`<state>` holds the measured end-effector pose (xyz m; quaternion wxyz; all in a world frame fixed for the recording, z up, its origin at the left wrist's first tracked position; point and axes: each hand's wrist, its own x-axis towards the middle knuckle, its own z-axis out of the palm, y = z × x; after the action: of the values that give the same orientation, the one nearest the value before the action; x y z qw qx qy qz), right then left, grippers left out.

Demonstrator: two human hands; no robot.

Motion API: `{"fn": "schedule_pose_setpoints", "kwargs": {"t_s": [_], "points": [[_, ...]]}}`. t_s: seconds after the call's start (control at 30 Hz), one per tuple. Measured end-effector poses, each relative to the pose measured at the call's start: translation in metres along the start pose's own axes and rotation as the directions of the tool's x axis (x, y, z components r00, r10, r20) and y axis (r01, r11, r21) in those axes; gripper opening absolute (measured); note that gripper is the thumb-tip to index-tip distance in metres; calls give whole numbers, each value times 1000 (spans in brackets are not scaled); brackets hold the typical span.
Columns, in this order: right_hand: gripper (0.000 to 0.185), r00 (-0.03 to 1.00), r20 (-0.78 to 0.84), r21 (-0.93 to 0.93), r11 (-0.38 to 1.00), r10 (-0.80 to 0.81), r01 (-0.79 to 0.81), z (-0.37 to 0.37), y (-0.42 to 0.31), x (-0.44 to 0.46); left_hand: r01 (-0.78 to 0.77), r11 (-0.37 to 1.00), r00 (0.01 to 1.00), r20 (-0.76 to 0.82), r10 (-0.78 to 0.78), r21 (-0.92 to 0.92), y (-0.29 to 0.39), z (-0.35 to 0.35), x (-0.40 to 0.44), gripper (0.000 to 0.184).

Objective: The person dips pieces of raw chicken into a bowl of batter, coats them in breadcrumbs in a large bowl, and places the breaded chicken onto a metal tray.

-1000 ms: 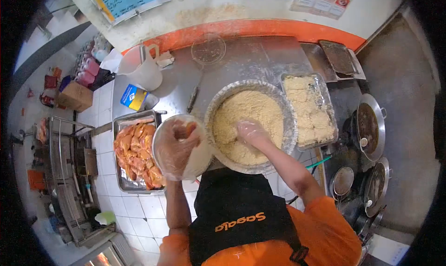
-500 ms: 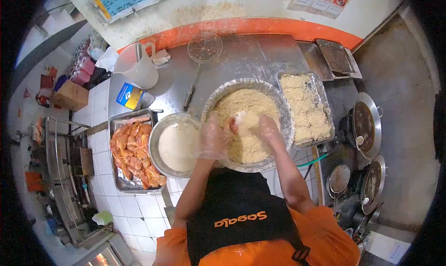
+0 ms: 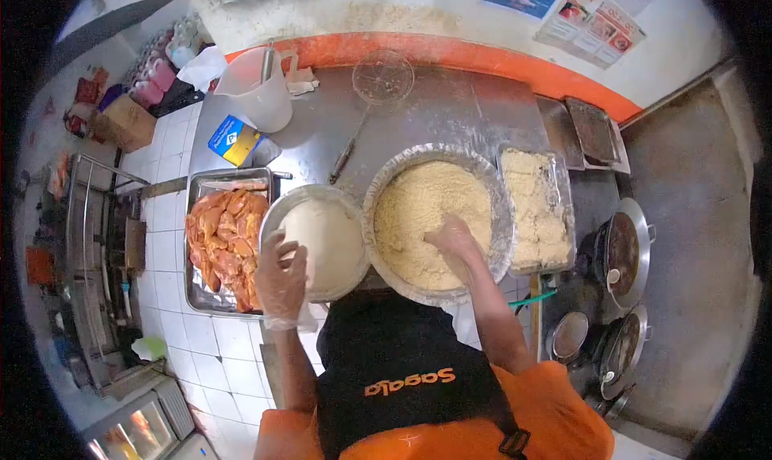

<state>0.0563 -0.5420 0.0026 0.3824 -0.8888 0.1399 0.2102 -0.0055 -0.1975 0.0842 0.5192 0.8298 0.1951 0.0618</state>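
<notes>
My left hand (image 3: 283, 281), in a clear plastic glove, hovers at the left rim of a metal bowl of white flour (image 3: 322, 239). Its fingers are bent but apart, and nothing shows in them. Beside it lies a tray (image 3: 193, 287) heaped with raw marinated chicken pieces (image 3: 227, 243). My right hand (image 3: 454, 241) reaches into a large metal basin (image 3: 378, 275) of pale crumbs (image 3: 434, 190). Its fingers are curled down into the crumbs, so whatever they may hold is hidden.
Right of the basin stands a tray of crumb-coated pieces (image 3: 535, 211). Behind are a long-handled wire strainer (image 3: 346, 156), a white jug (image 3: 269, 98) and a blue-and-yellow packet (image 3: 235, 141). Large pans (image 3: 631, 251) sit at the far right.
My left hand has left the crumb basin and moved left to the flour bowl's edge. The reddish, floured piece seen between my hands is out of sight. The view has shifted slightly.
</notes>
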Motion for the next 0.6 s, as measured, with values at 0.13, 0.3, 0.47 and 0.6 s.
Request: {"fn": "schedule_pose_setpoints", "kwargs": {"t_s": [0.13, 0.3, 0.47, 0.6], "points": [[57, 986, 65, 26, 988, 152, -154, -33, -74, -35, 43, 999, 995, -93, -45, -23, -31, -23, -2, 40], [71, 882, 176, -845, 393, -437, 363, 30, 8, 10, 3, 1000, 984, -179, -5, -13, -57, -37, -8, 37], [63, 880, 192, -852, 371, -435, 370, 20, 18, 23, -14, 995, 987, -160, 30, 94, -46, -38, -6, 32], [51, 973, -194, -376, 926, -122, 41, -7, -23, 3, -25, 998, 990, -140, 18, -51, -30, -25, -10, 30]]}}
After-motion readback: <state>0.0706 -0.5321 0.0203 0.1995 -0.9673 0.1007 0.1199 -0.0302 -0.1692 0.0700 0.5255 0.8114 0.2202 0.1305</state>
